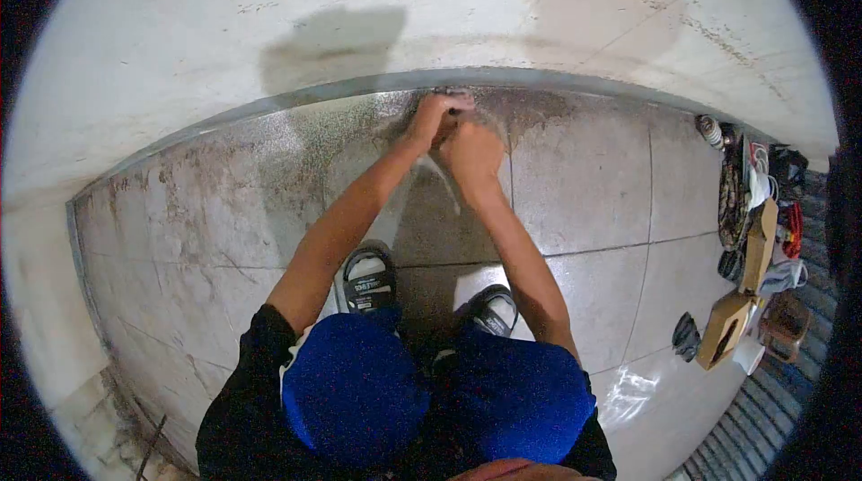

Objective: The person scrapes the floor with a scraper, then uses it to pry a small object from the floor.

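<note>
Blue-clad knees (355, 396) behind fingers (460, 102); left hand (435, 120), right hand (475, 155) curled, hold unclear; likely working floor (359, 147) beneath, next needs steadiness

Left hand (435, 119) is just beside right hand (475, 158), over stained tiles (220, 171) near the wall (557, 18)

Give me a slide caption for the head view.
Left hand and right hand close together over a stained tiled floor, beside a scuffed pale wall.
</note>
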